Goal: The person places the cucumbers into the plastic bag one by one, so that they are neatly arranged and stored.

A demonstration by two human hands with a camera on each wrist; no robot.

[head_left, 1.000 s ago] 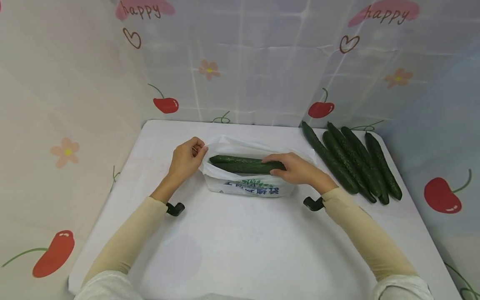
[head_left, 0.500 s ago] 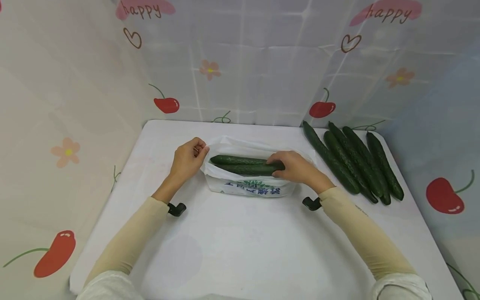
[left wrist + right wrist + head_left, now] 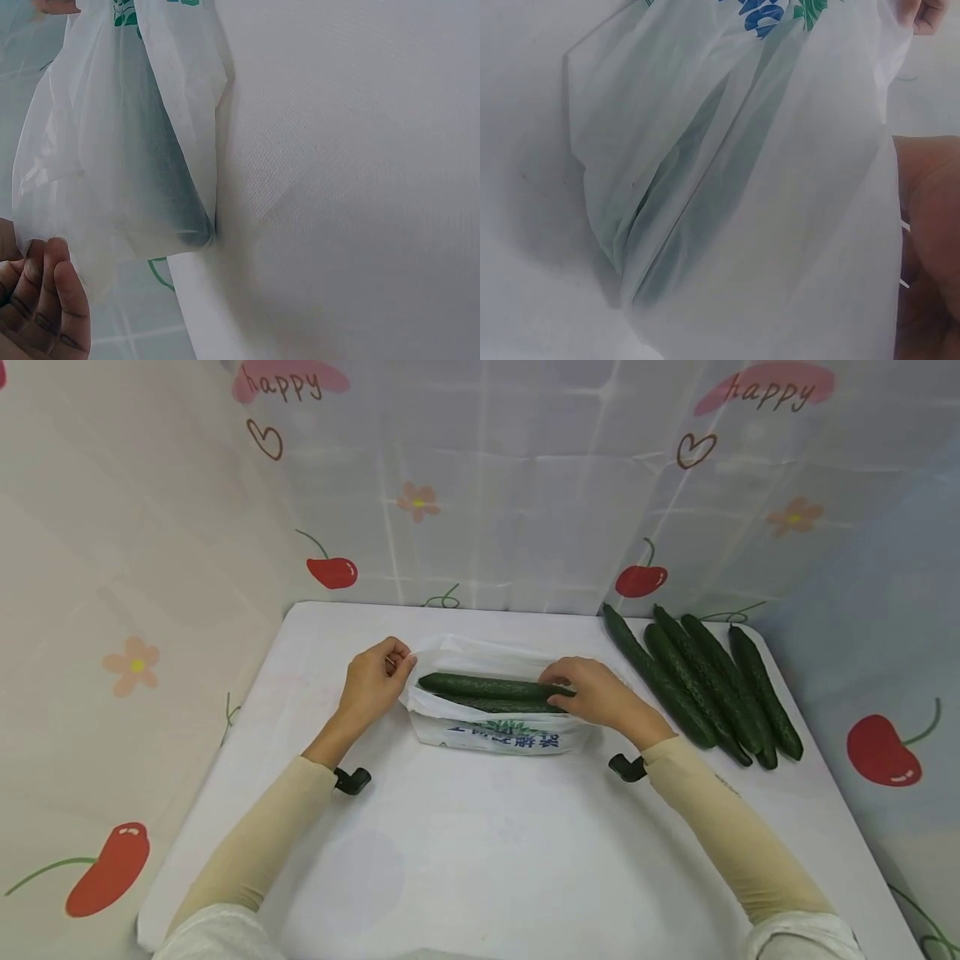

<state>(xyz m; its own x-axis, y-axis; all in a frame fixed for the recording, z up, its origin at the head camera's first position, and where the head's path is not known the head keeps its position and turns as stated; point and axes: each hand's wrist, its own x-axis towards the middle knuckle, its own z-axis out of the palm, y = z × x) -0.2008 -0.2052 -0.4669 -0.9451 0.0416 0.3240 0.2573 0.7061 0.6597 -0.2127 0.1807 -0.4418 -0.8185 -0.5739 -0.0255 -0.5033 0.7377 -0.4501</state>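
Note:
A white plastic bag (image 3: 442, 728) with blue and green print lies on the table, its mouth spread upward. Two dark green cucumbers sit side by side inside: a rear cucumber (image 3: 487, 686) partly overlapping a front cucumber (image 3: 498, 704). My left hand (image 3: 373, 681) pinches the bag's left rim between thumb and fingertips; the left wrist view shows those fingers (image 3: 71, 300) at the thin film. My right hand (image 3: 596, 693) reaches into the mouth and grips the right end of the rear cucumber. In the right wrist view the bag (image 3: 802, 210) hides the cucumbers' ends.
Several more cucumbers (image 3: 682, 685) lie in a slanted row at the table's back right, just beyond my right hand. The white table (image 3: 465, 852) ends at a patterned curtain (image 3: 525, 510) behind, with curtains on both sides too.
My right hand has shifted slightly back, its fingers now around the rear cucumber, which covers more of the front one. My left hand stays at the bag's rim.

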